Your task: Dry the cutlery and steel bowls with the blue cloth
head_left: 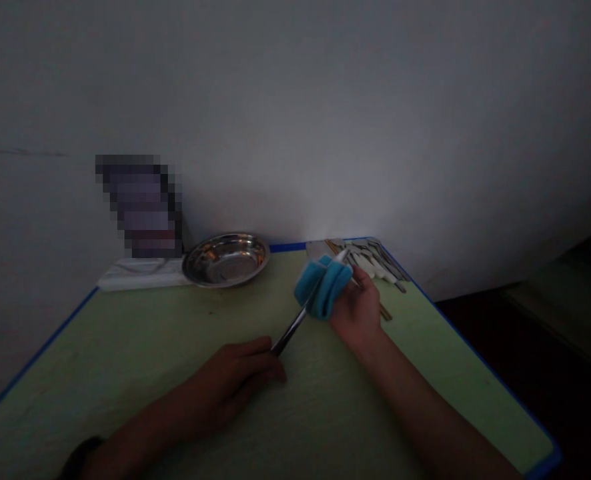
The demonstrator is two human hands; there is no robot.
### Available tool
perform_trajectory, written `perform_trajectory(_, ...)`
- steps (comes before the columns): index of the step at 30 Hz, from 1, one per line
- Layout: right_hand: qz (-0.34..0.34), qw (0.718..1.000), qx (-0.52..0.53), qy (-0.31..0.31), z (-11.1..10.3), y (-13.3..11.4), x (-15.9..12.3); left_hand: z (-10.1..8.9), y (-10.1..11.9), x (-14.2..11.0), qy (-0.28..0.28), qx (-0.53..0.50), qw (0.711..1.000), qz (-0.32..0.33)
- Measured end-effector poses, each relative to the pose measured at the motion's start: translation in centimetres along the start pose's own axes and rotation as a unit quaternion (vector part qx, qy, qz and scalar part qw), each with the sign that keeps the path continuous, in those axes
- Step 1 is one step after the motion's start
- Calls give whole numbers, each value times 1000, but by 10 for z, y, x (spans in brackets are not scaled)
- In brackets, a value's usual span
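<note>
Pinching handle of slim metal utensil [295, 325], left hand [253, 365] holds it slantwise above green table [150, 340]; right hand [359, 310] curls round folded blue cloth [331, 283] on utensil, fingertips partly hidden. Utensil likely light, stiff, slick; handle safest hold. Cloth looks soft. Table blue-edged, against pale wall [325, 120]; room dim.

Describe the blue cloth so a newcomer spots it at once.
Find the blue-edged green table. Above it, the left hand holds a metal utensil slanting up to the right hand. The cloth is the folded blue bundle in the right hand, against the utensil: soft fabric beside shiny metal.
</note>
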State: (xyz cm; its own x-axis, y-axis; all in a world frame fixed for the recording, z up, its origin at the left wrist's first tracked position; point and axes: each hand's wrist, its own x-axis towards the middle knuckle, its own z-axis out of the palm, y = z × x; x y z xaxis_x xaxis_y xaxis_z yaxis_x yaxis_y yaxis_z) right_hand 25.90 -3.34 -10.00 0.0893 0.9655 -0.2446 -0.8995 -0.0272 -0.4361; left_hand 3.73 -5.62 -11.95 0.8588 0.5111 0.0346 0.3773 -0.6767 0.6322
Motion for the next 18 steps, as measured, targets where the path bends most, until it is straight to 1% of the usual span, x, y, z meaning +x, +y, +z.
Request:
perform_trajectory(4,78,994,-25,-74,3,5,-6,0,1,1,2,-5,1000,-6)
perform_trajectory(6,102,990,-49,-90,3,7,-7,-1,2,2,4,-10,1000,-6)
perform_trajectory(9,116,986,-87,-85,2,10,-6,-1,3,2,5,-9,1000,-4)
perform_trajectory(13,86,987,-120,-68,-5,14,1,0,1,2,9,8,1000,5)
perform_trajectory(16,86,987,-126,-52,-11,15,7,2,-4,3,20,17,1000,13)
perform_trajectory(18,80,989,-121,-31,-13,14,10,4,-6,3,22,14,1000,17)
